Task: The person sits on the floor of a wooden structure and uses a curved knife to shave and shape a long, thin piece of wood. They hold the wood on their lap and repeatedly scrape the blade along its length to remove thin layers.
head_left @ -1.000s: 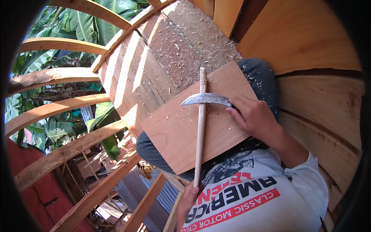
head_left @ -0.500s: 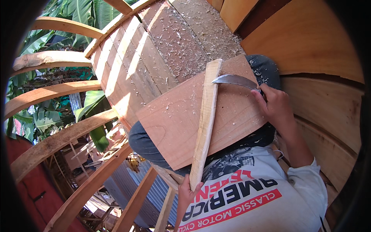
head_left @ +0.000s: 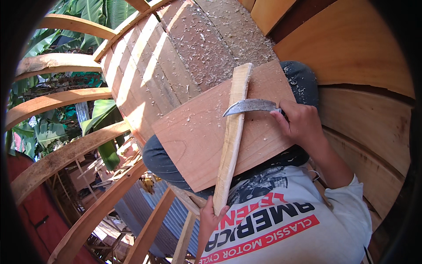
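Note:
A long, pale strip of wood (head_left: 232, 136) slants across a flat brown board (head_left: 189, 141) that rests on my lap. My left hand (head_left: 212, 215) is closed round the strip's near end, close to my shirt. In my right hand (head_left: 301, 121) is a knife (head_left: 252, 105) with a curved metal blade; the fingers wrap its handle and hide most of it. The blade lies across the strip above its middle, its tip reaching past the strip's left edge. Small shavings dot the board.
Wood shavings (head_left: 211, 53) are scattered over the plank floor (head_left: 154, 66) ahead. Curved wooden ribs (head_left: 66, 105) with gaps between them line the left side, with banana leaves beyond. Wide wooden planks (head_left: 365, 119) form a wall close on my right.
The knife has moved left and nearer to me along the strip, its blade now across the wood. My right hand has moved with it; the left keeps its hold.

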Available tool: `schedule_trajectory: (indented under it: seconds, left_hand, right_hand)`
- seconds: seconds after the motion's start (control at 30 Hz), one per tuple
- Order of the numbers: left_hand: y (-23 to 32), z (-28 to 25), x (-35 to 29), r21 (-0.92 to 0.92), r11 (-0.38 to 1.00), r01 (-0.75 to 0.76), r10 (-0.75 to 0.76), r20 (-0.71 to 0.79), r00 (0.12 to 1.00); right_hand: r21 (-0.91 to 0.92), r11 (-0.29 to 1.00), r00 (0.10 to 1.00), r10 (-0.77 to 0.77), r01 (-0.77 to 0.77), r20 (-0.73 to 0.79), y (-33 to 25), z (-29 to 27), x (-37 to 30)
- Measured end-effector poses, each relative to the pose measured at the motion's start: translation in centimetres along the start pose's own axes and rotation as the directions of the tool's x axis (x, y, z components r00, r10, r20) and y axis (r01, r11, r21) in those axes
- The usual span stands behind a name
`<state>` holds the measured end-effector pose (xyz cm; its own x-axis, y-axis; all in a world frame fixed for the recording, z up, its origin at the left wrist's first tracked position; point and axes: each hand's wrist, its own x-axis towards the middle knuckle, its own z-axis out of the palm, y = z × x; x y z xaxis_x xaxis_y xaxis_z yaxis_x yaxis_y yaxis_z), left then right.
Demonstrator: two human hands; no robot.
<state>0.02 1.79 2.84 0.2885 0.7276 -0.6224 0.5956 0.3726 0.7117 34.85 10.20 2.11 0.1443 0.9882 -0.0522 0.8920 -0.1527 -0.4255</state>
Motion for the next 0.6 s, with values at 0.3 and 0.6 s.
schedule_trajectory:
  seconds: [0.3,0.6]
  left_hand:
    - [-0.4,0.2,-0.2,0.045,0.998,0.045,-0.044,-0.013,0.999]
    - [-1.2,0.5,-0.4,0.107,0.993,0.052,-0.040,-0.117,0.992]
  right_hand:
    - [-0.121,0.979,0.983,0.151,-0.163,-0.100,1.1,-0.1,1.5]
    - [0.018,1.000,0.997,-0.020,0.019,0.079,-1.2,-0.6,0.4]
